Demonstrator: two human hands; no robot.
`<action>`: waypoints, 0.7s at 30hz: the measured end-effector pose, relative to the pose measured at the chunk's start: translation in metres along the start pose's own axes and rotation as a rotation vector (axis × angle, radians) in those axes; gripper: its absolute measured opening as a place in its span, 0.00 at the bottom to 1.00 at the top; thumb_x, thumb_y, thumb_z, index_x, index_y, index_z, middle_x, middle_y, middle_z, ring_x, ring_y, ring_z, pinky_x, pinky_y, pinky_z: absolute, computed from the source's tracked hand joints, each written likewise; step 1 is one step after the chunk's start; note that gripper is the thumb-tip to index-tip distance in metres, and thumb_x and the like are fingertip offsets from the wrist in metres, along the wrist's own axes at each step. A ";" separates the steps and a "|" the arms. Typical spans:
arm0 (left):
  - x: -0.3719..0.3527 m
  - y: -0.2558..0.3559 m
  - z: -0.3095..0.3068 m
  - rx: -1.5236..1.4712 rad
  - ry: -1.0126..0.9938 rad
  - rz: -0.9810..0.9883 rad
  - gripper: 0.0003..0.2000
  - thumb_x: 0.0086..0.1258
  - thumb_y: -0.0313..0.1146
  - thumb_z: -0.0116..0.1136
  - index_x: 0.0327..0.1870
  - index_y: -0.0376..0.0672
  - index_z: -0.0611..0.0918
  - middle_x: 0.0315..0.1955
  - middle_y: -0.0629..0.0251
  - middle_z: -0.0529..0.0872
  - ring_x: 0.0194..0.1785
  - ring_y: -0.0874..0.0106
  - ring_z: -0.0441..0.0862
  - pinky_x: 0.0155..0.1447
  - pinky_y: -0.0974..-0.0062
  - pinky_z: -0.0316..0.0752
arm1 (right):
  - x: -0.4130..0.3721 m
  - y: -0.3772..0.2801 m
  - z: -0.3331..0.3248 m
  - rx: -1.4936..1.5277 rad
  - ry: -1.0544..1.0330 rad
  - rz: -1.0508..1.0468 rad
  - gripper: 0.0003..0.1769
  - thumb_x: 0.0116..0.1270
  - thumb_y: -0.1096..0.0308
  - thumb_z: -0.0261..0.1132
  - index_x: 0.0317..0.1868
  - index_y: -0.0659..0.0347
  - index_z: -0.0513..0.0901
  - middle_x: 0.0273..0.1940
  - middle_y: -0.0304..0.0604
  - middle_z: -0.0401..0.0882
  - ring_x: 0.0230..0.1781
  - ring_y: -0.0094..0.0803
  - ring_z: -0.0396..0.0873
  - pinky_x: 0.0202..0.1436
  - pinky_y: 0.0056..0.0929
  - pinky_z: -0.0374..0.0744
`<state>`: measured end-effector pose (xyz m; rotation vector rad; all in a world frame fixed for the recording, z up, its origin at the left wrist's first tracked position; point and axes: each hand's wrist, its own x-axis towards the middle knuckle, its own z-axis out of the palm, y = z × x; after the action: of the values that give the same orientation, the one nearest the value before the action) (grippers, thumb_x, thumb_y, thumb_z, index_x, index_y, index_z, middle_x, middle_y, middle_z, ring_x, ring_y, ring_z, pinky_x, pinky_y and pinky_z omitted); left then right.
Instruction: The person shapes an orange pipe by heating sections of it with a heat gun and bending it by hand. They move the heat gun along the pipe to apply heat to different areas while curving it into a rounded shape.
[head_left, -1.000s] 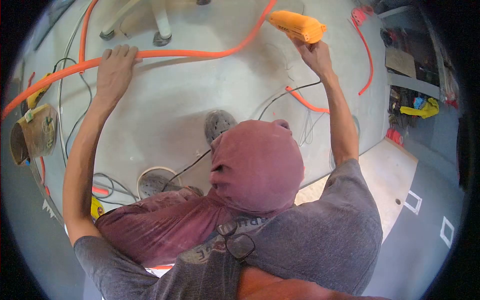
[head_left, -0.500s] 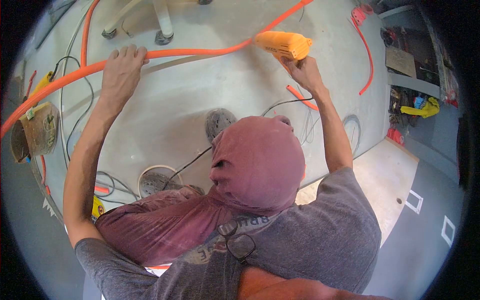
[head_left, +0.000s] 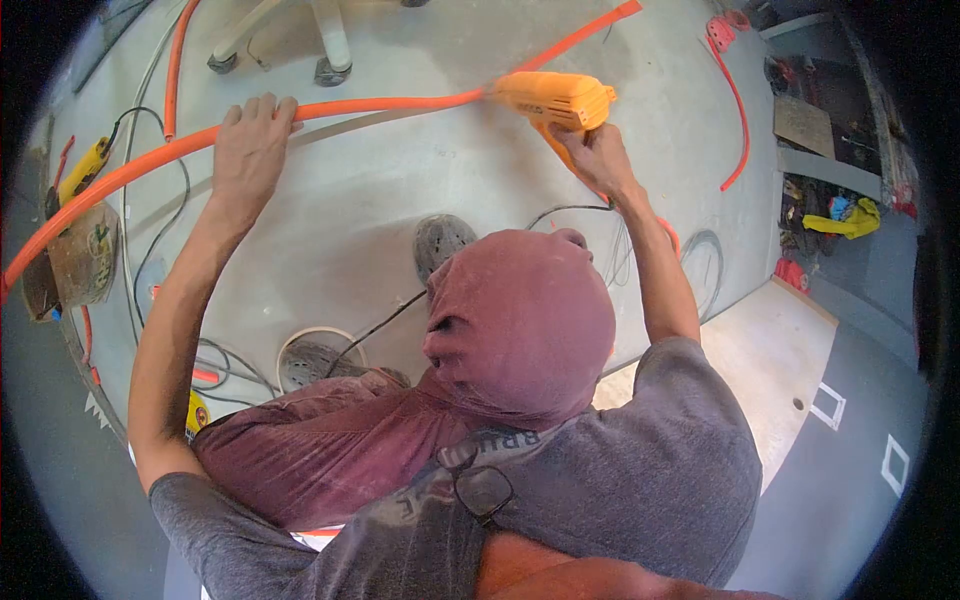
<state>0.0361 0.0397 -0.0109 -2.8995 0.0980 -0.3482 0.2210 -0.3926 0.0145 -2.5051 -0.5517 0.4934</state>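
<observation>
Pale, marked floor [head_left: 350, 215], with a wheeled chair base [head_left: 330, 38] standing at its far side and a grey shelf [head_left: 830, 174] at the right. A light board [head_left: 760, 365] lies at lower right. Long orange tube [head_left: 400, 104], held above the floor, running from the left edge to an end at upper right and bending near the tool. Yellow power tool [head_left: 555, 97], its blurred nose at the bend; exact contact cannot be told. Step in hand, as judged: the tool is being applied to the tube; the next move seems to call for a firm hold and a steady tool. Right hand [head_left: 603, 160], closed round the tool's handle. Left hand [head_left: 250, 150], wrapped over the tube, well apart from the tool.
</observation>
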 end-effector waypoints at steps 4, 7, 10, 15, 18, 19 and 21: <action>-0.001 0.004 0.003 0.002 0.004 0.005 0.09 0.77 0.41 0.60 0.47 0.46 0.79 0.36 0.67 0.79 0.44 0.67 0.80 0.48 0.65 0.72 | -0.002 -0.005 0.010 0.063 -0.001 0.001 0.19 0.76 0.59 0.67 0.55 0.67 0.87 0.34 0.42 0.87 0.35 0.25 0.79 0.42 0.33 0.80; -0.003 0.007 0.003 -0.001 -0.024 -0.011 0.10 0.78 0.41 0.60 0.47 0.46 0.80 0.37 0.67 0.79 0.45 0.67 0.80 0.48 0.64 0.72 | -0.002 -0.006 0.019 0.101 0.039 -0.088 0.18 0.76 0.60 0.67 0.56 0.65 0.87 0.35 0.41 0.88 0.35 0.25 0.80 0.41 0.33 0.80; -0.004 0.010 0.003 -0.020 -0.036 -0.014 0.11 0.78 0.42 0.59 0.48 0.45 0.80 0.37 0.66 0.79 0.45 0.67 0.80 0.48 0.64 0.72 | -0.008 -0.017 0.017 0.151 0.017 -0.029 0.18 0.76 0.60 0.67 0.57 0.65 0.87 0.35 0.40 0.87 0.33 0.23 0.79 0.39 0.31 0.79; -0.006 0.014 0.006 -0.043 -0.015 -0.028 0.12 0.78 0.42 0.59 0.49 0.42 0.80 0.39 0.65 0.79 0.46 0.66 0.79 0.49 0.65 0.72 | -0.013 -0.027 0.020 0.175 -0.010 -0.004 0.19 0.76 0.57 0.70 0.55 0.65 0.87 0.33 0.38 0.84 0.29 0.22 0.76 0.35 0.29 0.77; -0.006 0.017 0.001 -0.045 -0.069 -0.037 0.12 0.78 0.41 0.59 0.49 0.42 0.80 0.39 0.65 0.79 0.46 0.66 0.79 0.50 0.65 0.72 | -0.015 -0.032 0.024 0.264 0.009 -0.050 0.18 0.75 0.57 0.71 0.54 0.64 0.88 0.32 0.37 0.84 0.28 0.22 0.76 0.34 0.30 0.76; -0.006 0.017 0.003 -0.045 -0.070 -0.037 0.12 0.78 0.41 0.59 0.49 0.42 0.80 0.39 0.65 0.79 0.46 0.66 0.79 0.50 0.65 0.72 | -0.016 -0.035 0.025 0.264 0.008 -0.050 0.18 0.75 0.57 0.71 0.54 0.64 0.88 0.32 0.37 0.84 0.28 0.22 0.76 0.34 0.30 0.76; -0.007 0.016 0.006 -0.048 -0.036 -0.030 0.11 0.78 0.41 0.59 0.48 0.42 0.80 0.39 0.65 0.79 0.46 0.66 0.79 0.50 0.66 0.72 | -0.018 -0.042 0.022 0.278 -0.012 -0.069 0.18 0.75 0.57 0.71 0.54 0.63 0.88 0.32 0.36 0.84 0.28 0.22 0.76 0.34 0.29 0.76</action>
<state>0.0302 0.0255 -0.0217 -2.9556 0.0581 -0.3019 0.1838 -0.3588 0.0246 -2.2135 -0.5333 0.5213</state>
